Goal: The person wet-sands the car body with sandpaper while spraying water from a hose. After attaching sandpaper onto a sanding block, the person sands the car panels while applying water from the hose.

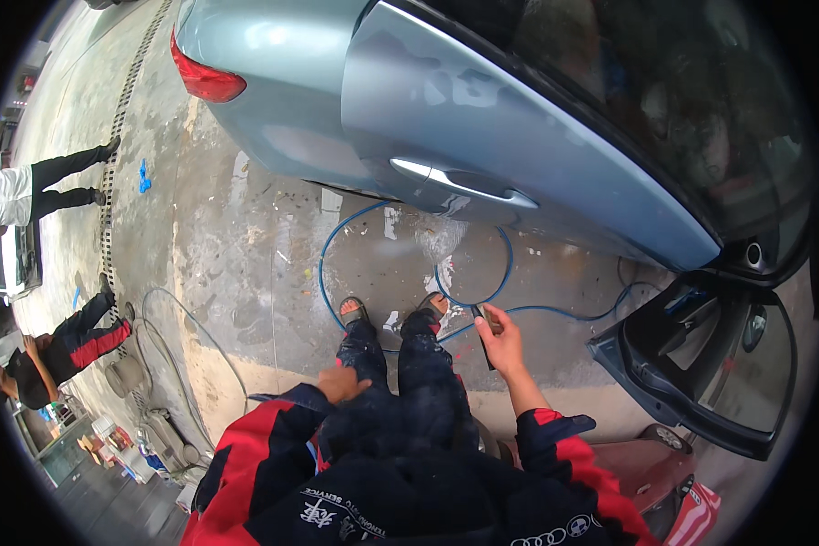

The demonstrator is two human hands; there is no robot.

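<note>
Head view, mid-frame: right hand (pixel 502 340) pinches dark object (pixel 480 314); left hand (pixel 341 385) I can't tell; looped hose (pixel 322 264) could trip the feet (pixel 352 310).

Head cam: one wide fisheye view, worn on the head.
Faces down past wearer's torso (pixel 400 487) to floor (pixel 255 282); blue-grey car (pixel 519 127) close, ahead.

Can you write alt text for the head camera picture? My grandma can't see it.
The person's right grip holds a slim dark object beside a blue-grey car; the left grip is near the left leg. A blue hose loops on the stained floor near sandalled feet, and two other people are at left.
</note>
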